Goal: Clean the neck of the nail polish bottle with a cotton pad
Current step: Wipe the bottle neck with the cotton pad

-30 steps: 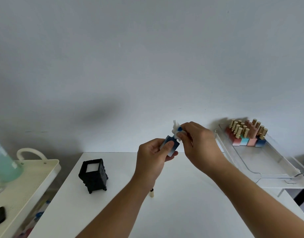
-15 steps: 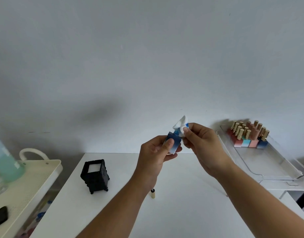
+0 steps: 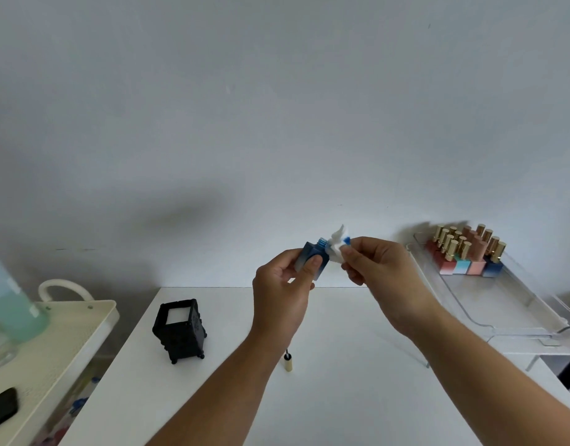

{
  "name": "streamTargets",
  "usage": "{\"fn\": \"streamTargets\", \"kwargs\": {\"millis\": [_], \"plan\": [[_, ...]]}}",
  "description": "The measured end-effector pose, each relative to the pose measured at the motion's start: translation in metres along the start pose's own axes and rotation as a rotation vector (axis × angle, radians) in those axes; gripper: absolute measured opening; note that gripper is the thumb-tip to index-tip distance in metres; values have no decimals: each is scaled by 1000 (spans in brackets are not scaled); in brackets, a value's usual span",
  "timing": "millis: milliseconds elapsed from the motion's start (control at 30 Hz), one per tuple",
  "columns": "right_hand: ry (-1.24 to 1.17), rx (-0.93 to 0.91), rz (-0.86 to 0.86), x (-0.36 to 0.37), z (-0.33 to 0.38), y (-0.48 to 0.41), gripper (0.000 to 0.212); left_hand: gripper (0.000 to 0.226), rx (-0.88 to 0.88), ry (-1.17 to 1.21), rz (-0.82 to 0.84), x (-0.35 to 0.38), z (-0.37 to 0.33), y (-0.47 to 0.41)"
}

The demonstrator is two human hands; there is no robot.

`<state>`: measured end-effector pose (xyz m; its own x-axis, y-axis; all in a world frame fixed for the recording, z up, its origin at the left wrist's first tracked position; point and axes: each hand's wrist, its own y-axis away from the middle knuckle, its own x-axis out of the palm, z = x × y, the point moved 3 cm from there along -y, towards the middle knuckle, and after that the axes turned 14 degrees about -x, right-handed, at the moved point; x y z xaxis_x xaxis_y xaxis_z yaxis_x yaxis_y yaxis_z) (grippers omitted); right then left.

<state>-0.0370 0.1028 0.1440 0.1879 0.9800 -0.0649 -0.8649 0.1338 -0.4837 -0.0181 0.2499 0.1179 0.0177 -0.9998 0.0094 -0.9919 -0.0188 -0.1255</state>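
The left hand (image 3: 282, 297) gripped the hard, probably slick nail polish bottle (image 3: 312, 259) by its body while the right hand (image 3: 383, 278) pinched the soft cotton pad (image 3: 336, 249) beside its neck.

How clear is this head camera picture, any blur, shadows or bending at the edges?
Head view: light is soft and even; a broad grey shadow falls on the wall; the cotton pad and nail polish bottle look slightly soft; the green bottle at the far left edge is blurred; wide-angle bending tilts the clear tray.
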Motion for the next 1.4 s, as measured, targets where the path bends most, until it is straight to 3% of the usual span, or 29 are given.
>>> {"fn": "streamTargets", "kwargs": {"millis": [167,267,367,467,567,700,833,933,1000,1167,1300,1400], "plan": [[-361,234,55,-6,-8,-7,34,10,-54,66,179,-5,1,-1],[-329,296,133,-7,-8,-8,31,12,-5,-79,235,-6,0,-1],[-151,278,212,-9,-6,-11,30,15,25,-228,219,-8,3,-2],[274,110,310,-8,5,-14,30,13,66,-324,193,-9,5,-3],[634,-280,347,1,17,-11,26,9,49,-317,160,-8,7,-4],[688,-623,289,10,14,3,13,5,-116,-129,105,-6,9,-4],[534,-707,143,5,7,8,15,13,-300,139,197,2,8,2],[355,-621,87,3,-1,10,15,17,-376,319,283,6,7,5],[207,-459,58,3,-6,8,16,23,-391,380,329,8,7,6],[-134,-143,67,-2,-8,3,34,28,-335,325,358,7,8,5],[-233,71,2,-5,-12,-3,36,31,-255,209,360,9,7,5],[-153,87,2,-2,-12,-2,30,21,-212,142,319,7,8,4]]}}
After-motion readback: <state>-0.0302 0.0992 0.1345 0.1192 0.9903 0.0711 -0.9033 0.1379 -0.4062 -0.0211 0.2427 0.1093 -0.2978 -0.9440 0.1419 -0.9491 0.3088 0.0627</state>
